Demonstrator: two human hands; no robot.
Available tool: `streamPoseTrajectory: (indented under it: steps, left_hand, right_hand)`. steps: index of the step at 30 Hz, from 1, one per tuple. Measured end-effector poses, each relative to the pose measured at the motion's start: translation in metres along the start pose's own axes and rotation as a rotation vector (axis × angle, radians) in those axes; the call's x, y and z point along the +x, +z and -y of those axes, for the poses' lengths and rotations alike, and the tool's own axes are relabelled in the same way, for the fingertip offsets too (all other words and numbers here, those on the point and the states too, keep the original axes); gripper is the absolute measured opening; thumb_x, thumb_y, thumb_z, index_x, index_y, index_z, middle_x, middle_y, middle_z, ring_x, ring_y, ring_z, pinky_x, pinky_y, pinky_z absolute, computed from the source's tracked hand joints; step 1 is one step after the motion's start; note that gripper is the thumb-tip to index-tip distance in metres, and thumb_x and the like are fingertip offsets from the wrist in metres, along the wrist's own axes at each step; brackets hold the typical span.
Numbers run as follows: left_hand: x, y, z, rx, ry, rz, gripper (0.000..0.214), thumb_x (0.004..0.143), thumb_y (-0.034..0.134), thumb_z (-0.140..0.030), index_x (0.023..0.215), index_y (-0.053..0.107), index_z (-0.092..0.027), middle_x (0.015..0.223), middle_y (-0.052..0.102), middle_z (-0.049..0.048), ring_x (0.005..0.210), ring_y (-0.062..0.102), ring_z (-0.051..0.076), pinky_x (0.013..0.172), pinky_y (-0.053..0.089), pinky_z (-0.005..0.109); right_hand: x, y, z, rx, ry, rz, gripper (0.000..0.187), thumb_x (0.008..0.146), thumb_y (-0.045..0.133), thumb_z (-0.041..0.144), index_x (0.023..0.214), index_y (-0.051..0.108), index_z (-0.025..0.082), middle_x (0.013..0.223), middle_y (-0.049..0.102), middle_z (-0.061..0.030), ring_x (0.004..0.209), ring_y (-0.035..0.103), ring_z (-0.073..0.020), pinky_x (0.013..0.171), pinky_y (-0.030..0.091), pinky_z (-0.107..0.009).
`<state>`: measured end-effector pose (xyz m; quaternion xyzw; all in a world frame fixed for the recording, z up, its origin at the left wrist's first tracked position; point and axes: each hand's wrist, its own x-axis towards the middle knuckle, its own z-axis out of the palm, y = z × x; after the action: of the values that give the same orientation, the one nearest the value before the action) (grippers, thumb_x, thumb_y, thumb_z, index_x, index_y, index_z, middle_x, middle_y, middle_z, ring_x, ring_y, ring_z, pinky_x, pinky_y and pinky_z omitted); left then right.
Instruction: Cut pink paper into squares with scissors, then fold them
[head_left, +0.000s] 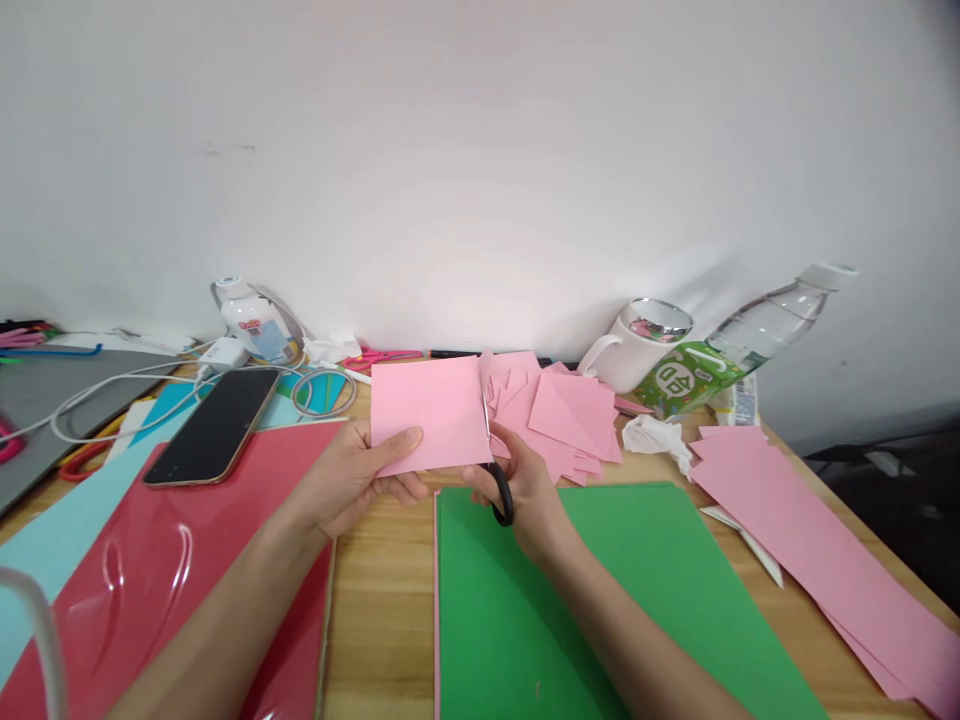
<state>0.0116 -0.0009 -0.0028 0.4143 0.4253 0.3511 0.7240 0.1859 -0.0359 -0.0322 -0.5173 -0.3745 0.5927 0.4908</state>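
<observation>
A rectangular sheet of pink paper (427, 405) is pinched in my left hand (371, 470), the thumb lying on its face and the fingers behind it. My right hand (525, 485) grips black-handled scissors (502, 497), whose blades stand along the sheet's right edge, with a narrow strip curling off beside them. How far the blades are parted I cannot tell. Just behind lies a loose pile of cut pink paper pieces (574, 410). Beneath my right forearm is a green sheet (637, 590); under my left forearm, a red plastic-wrapped pack (225, 540).
A phone (214, 425) rests on the red pack, beside a white cable (135, 370) and a white bottle (259, 320). Toward the back right stand a white mug (630, 350), a green packet (686, 378) and a tilted clear bottle (780, 320). Long pink strips (817, 550) lie at the right edge.
</observation>
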Motion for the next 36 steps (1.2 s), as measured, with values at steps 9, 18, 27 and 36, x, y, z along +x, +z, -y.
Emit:
streamPoseTrajectory:
  steps: [9,18,27,36]
  left_hand:
    - [-0.001,0.0,0.0,0.023,-0.008,-0.009,0.024,0.07,0.071,-0.029,0.081,0.065,-0.008,0.06,0.07,0.0064,0.041,0.061,0.01,0.038,0.049,0.014]
    - [0.001,0.0,0.0,0.032,0.01,-0.027,0.02,0.07,0.072,-0.028,0.074,0.064,-0.01,0.052,0.068,0.0046,0.04,0.061,0.011,0.039,0.049,0.015]
    - [-0.001,-0.003,-0.005,0.047,0.029,-0.089,0.023,0.067,0.074,-0.028,0.075,0.061,-0.011,0.051,0.068,0.0043,0.041,0.06,0.011,0.04,0.049,0.015]
    - [0.001,-0.008,-0.005,0.185,0.087,-0.063,0.023,0.07,0.069,-0.034,0.072,0.062,-0.012,0.05,0.066,0.0044,0.042,0.06,0.012,0.04,0.049,0.018]
  right_hand:
    - [0.0,-0.001,-0.006,0.05,0.003,-0.02,0.097,0.052,0.08,0.033,0.13,0.031,0.005,0.048,0.05,0.0092,0.045,0.042,-0.0079,0.044,0.03,-0.019]
    - [0.001,-0.003,-0.011,0.046,0.016,-0.035,0.098,0.053,0.08,0.031,0.133,0.029,0.006,0.052,0.051,0.0085,0.046,0.042,-0.0076,0.045,0.032,-0.02]
    - [0.009,-0.01,-0.015,0.069,-0.011,-0.121,0.082,0.057,0.079,0.035,0.125,0.04,0.01,0.05,0.047,0.009,0.044,0.042,-0.0077,0.044,0.033,-0.021]
    - [0.011,-0.014,-0.006,0.249,-0.055,-0.154,0.039,0.062,0.076,0.039,0.083,0.052,0.016,0.053,0.048,0.0065,0.048,0.043,-0.0075,0.052,0.047,-0.025]
